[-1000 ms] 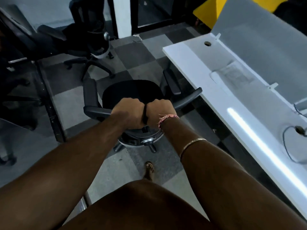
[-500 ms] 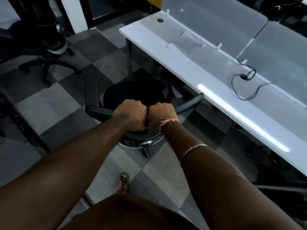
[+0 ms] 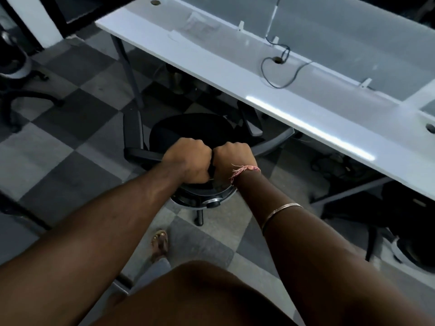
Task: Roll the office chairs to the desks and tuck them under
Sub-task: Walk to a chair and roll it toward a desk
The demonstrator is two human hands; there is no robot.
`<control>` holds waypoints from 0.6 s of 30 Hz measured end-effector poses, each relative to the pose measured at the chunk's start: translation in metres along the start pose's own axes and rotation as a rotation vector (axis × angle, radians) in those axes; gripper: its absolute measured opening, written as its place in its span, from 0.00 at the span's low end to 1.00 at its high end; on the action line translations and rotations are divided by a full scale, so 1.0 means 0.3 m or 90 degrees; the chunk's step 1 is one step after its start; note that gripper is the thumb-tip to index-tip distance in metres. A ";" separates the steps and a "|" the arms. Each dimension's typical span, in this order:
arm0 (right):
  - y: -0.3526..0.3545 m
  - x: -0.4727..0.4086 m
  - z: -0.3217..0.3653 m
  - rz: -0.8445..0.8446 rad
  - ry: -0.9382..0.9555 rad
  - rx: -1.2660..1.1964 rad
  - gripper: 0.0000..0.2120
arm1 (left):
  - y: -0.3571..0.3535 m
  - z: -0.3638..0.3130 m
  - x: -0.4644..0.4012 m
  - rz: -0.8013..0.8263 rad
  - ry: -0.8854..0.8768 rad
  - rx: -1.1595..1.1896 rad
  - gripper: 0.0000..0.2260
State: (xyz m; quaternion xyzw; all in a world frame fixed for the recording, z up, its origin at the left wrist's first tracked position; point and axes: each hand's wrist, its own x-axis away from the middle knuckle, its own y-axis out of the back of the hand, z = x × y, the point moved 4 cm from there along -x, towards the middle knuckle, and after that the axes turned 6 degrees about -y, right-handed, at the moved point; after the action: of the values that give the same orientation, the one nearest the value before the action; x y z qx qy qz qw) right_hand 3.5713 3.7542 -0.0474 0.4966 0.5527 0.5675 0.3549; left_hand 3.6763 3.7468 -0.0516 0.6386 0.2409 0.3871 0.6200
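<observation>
Both hands, left (image 3: 188, 161) and right (image 3: 231, 158), grip the top of the chair (image 3: 188, 130) back, fists touching. The chair stands just beside the desk (image 3: 211, 64), its right armrest at the desk's edge, seat not yet under. Tucking it in is judged to remain. 1 more chair (image 3: 21, 74) waits at left, well apart. No containers show.

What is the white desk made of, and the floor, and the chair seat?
The desk top looks like smooth, glossy laminate or coated board: a light strip reflects off it. The floor looks like matte carpet tiles in grey checks, with no shine. The chair seat seems to be black fabric, though it's too dark to be sure.
</observation>
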 end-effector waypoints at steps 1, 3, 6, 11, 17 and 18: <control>-0.013 0.047 -0.029 0.005 -0.016 0.000 0.11 | 0.002 -0.051 -0.003 0.001 -0.016 -0.008 0.14; -0.032 0.114 -0.070 0.003 -0.043 0.001 0.11 | 0.006 -0.124 -0.008 0.002 -0.047 -0.019 0.14; -0.049 0.198 -0.105 0.008 -0.088 -0.008 0.12 | 0.011 -0.199 -0.014 -0.010 -0.103 -0.037 0.14; -0.068 0.307 -0.119 0.014 -0.170 -0.051 0.12 | 0.007 -0.273 -0.016 -0.014 -0.200 -0.047 0.14; -0.090 0.401 -0.127 -0.010 -0.260 -0.067 0.15 | 0.026 -0.331 -0.023 -0.030 -0.320 -0.069 0.15; -0.092 0.411 -0.128 -0.011 -0.272 -0.067 0.16 | 0.028 -0.340 -0.028 -0.030 -0.337 -0.072 0.16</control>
State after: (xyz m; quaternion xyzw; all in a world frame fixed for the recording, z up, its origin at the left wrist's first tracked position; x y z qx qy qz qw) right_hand 3.4990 3.8648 -0.0494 0.5817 0.4384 0.4745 0.4942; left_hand 3.5891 3.8008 -0.0521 0.6762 0.0630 0.2049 0.7049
